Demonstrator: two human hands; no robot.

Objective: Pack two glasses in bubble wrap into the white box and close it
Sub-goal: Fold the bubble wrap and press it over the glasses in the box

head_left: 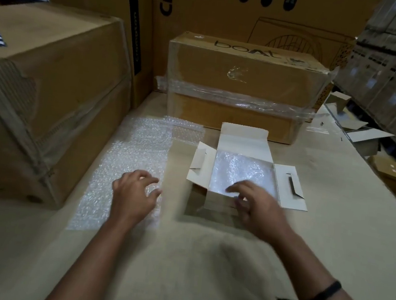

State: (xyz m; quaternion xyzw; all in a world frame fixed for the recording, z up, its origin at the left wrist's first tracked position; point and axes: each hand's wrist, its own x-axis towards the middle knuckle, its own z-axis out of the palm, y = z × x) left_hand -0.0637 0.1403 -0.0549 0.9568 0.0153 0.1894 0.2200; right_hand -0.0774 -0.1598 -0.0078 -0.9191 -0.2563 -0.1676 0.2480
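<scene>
Both hands are motion-blurred. Bubble wrap (241, 172) fills the one open white box (242, 142), and no glasses can be made out under it. The right hand (257, 206) hovers at the box's near rim, fingers loose, grasping nothing. The left hand (133, 191), loosely curled and empty, is over one flat bubble-wrap sheet (130, 147) just left of the box.

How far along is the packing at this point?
Done: bubble wrap already fills the white box; no glasses discernible. In hand: right hand at the box's near edge, left hand over a loose bubble wrap sheet. Left: flaps stand open, so closing remains.
</scene>
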